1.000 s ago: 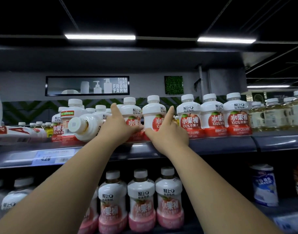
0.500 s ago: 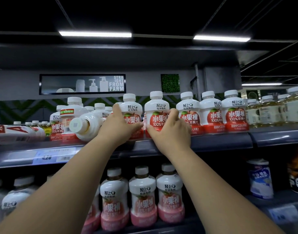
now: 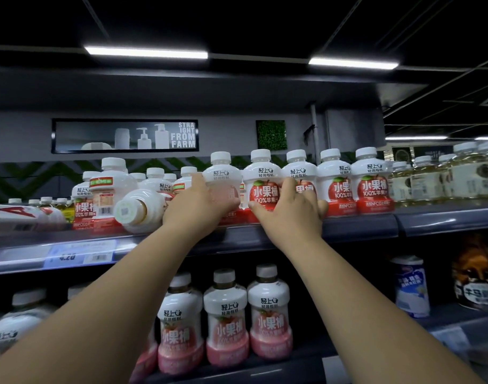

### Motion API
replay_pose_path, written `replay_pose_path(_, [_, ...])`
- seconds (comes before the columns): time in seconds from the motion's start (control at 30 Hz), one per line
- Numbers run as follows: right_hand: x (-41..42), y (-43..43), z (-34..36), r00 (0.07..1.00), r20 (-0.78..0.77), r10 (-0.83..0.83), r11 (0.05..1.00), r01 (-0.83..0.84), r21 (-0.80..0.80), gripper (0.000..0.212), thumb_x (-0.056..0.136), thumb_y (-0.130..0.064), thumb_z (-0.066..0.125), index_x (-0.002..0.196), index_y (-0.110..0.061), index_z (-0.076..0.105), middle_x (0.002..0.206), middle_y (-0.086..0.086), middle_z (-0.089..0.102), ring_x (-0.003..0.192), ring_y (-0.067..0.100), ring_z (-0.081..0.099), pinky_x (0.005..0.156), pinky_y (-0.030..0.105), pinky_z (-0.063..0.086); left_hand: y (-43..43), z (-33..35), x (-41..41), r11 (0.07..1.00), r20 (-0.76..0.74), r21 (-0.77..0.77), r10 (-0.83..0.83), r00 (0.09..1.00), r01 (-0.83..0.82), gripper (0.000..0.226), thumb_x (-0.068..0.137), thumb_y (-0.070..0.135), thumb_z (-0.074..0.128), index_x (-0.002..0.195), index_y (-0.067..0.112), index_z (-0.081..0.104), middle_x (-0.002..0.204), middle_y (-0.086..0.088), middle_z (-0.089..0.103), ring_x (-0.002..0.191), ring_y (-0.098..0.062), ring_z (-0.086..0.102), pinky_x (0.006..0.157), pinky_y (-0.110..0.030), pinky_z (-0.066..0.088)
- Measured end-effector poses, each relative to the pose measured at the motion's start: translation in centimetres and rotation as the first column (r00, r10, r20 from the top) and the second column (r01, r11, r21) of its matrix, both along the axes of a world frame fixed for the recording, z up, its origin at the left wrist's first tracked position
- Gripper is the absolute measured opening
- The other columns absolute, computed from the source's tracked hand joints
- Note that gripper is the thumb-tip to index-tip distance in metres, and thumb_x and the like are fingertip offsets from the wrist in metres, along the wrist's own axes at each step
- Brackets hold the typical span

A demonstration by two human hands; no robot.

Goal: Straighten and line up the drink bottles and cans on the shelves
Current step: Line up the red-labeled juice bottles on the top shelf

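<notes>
Two bare forearms reach up from the bottom corners. Between them, on the dark lower shelf (image 3: 265, 374), three white plastic bottles w/ pink labels (image 3: 226, 317) stand upright, side by side. A blue-and-white drink carton (image 3: 411, 286) stands well apart to the right.

Above, the grey upper shelf (image 3: 361, 221) carries a blue price label (image 3: 79, 254) on its front edge. In its front row the left hand (image 3: 198, 206) is clamped on a white plastic bottle w/ blurred pink label (image 3: 222, 176). The right hand (image 3: 289, 214) is wrapped round the nxt one, a white plastic bottle w/ red apple label (image 3: 262, 184): thumb on its left, fingers curled on its right. Both bottles are upright & touch each other.

Just left of the left hand a white bottle lying on its side (image 3: 151, 200) points its cap toward the camera. On the right come three red-label bottles (image 3: 373, 184) in a row, then pale yellow bottles (image 3: 425, 181).

Far behind, a dark wall sign (image 3: 125, 135) reads "STRAIGHT FROM FARM", under two ceiling strip lights (image 3: 145, 52).
</notes>
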State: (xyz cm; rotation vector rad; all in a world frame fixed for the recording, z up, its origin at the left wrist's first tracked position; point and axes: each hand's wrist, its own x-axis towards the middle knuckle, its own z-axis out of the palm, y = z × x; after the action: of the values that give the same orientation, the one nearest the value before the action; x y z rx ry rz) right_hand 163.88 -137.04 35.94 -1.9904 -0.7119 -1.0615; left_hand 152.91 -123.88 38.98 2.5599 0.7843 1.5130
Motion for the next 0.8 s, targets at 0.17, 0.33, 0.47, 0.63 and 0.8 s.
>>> replay_pose_path(0.17, [1.5,-1.0,-0.3,0.994,0.006,0.109,0.993,-0.109,0.036,0.062,0.085,-0.066,0.056,0.125,-0.022,0.041,0.119,0.004,0.062,0.121,0.027,0.045,0.097,0.046,0.027,-0.9,0.3,0.5,1.0,-0.024,-0.017,0.0,1.0,0.0,0.069,0.078,0.068,0.065,0.116,0.018,0.039,0.112,-0.008,0.065,0.105,-0.033,0.062,0.073,-0.038,0.044])
replay_pose_path(0.33, [2.2,-1.3,-0.8,0.98,0.075,0.187,0.976,-0.194,0.104,0.052,0.082,-0.062,0.061,0.118,-0.027,0.044,0.115,-0.004,0.059,0.116,0.023,0.046,0.095,0.044,0.028,-1.3,0.2,0.6,0.999,-0.036,-0.01,0.052,0.998,-0.053,0.071,0.078,0.07,0.062,0.121,0.019,0.038,0.113,-0.006,0.065,0.104,-0.031,0.062,0.073,-0.039,0.047])
replay_pose_path(0.47, [2.3,-1.4,-1.9,0.945,0.217,0.244,0.94,-0.286,0.186,0.047,0.079,-0.052,0.066,0.113,-0.025,0.05,0.111,-0.005,0.055,0.107,0.022,0.049,0.093,0.042,0.031,-1.7,0.2,0.1,0.999,-0.052,-0.016,0.03,0.998,-0.031,0.072,0.078,0.067,0.065,0.125,0.019,0.039,0.118,-0.005,0.064,0.109,-0.029,0.061,0.083,-0.042,0.051])
replay_pose_path(0.63, [0.3,-0.6,-2.6,0.87,0.309,0.383,0.875,-0.449,0.181,0.044,0.079,-0.043,0.069,0.113,-0.019,0.057,0.107,-0.002,0.057,0.102,0.023,0.05,0.088,0.035,0.028,-3.4,-0.3,-2.9,0.989,0.015,0.14,0.048,0.999,-0.05,0.087,0.081,0.056,0.07,0.149,0.022,0.028,0.146,-0.006,0.044,0.131,-0.025,0.045,0.104,-0.044,0.042])
replay_pose_path(0.8, [-4.3,2.1,-2.2,0.802,0.334,0.495,0.82,-0.559,0.126,0.038,0.081,-0.039,0.07,0.11,-0.019,0.057,0.103,-0.003,0.056,0.097,0.021,0.05,0.089,0.039,0.039,-3.1,-0.5,-7.8,0.958,0.081,0.278,0.052,0.995,-0.073,0.063,0.083,0.049,0.067,0.137,0.034,0.04,0.133,0.002,0.051,0.119,-0.02,0.051,0.089,-0.033,0.041])
